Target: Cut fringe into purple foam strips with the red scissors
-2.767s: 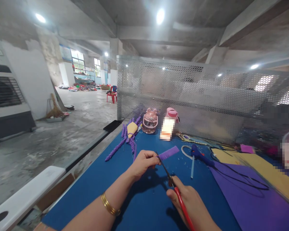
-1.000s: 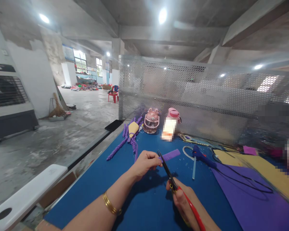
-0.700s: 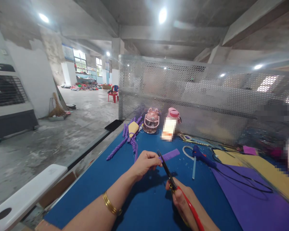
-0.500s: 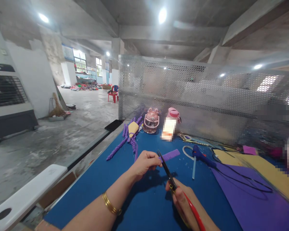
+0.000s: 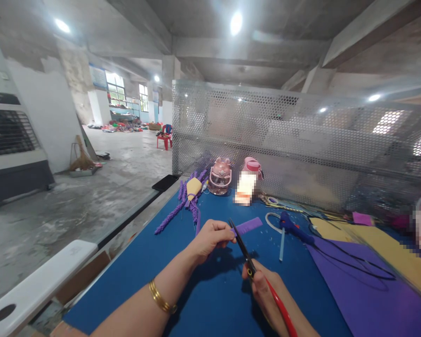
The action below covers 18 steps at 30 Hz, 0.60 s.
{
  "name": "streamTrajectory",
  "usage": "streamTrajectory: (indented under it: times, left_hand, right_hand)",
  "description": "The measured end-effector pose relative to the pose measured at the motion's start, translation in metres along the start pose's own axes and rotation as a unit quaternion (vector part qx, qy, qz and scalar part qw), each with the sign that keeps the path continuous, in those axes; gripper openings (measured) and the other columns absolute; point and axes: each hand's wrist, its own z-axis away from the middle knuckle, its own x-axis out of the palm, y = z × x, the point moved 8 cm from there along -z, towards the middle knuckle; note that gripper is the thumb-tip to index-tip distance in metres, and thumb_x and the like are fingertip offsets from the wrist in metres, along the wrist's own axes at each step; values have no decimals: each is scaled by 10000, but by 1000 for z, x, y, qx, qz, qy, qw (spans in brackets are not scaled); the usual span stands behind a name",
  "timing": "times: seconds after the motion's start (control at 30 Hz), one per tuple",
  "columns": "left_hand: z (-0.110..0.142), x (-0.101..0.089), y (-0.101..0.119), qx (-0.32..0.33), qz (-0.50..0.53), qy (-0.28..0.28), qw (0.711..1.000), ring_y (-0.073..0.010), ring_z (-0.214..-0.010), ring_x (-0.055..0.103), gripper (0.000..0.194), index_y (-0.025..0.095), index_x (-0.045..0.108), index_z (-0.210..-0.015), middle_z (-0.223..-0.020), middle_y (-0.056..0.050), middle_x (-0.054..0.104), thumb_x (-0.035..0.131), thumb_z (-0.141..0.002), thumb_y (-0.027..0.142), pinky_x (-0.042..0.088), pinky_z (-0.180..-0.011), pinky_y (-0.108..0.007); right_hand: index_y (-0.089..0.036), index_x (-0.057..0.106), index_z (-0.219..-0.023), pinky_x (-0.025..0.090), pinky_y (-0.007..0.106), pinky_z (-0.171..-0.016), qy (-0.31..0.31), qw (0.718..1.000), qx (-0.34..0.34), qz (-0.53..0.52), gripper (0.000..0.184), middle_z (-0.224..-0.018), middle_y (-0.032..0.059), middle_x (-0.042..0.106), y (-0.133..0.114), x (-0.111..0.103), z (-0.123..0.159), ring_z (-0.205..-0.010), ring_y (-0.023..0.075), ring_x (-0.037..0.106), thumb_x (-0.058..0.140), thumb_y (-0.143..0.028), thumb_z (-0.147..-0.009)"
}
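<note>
My left hand [image 5: 215, 236] pinches the near end of a purple strip [image 5: 248, 226], which looks like foam or paper and has small cuts along one edge. The strip's free end points off to the right above the blue tabletop [image 5: 154, 276]. In my right hand [image 5: 272, 295] is a pair of scissors [image 5: 246, 252] with dark blades and red handles. Their blades cross the strip just beside my left fingertips. Whether the blades are fully closed is hard to make out.
Purple braided stems with a yellow piece [image 5: 194, 188] lie at the back left. Behind stand two pink bottles [image 5: 221, 177] and a blurred lit screen [image 5: 246, 189]. To the right are a blue glue gun [image 5: 294, 228] with its cord and purple sheets [image 5: 368, 285]. A perforated metal panel [image 5: 277, 131] borders the back.
Both hands, the strip and the scissors keep almost the same place. The scissors' red handle has shifted very slightly, and the whole view has drifted a little.
</note>
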Motion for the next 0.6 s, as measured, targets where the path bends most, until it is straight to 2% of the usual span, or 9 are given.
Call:
streamTrajectory:
  times: [0.6]
  left_hand:
    - [0,0,0,-5,8,-4,1000,-47,-386,336,156,115,633,-569,-402,33,452,590,-650,241,185,-428,-209]
  right_hand:
    - [-198,471,-743,182,212,-424,-10,1000,12,21,685,-495,-76,242,1,0,0,-453,98,249,119,-785,-752]
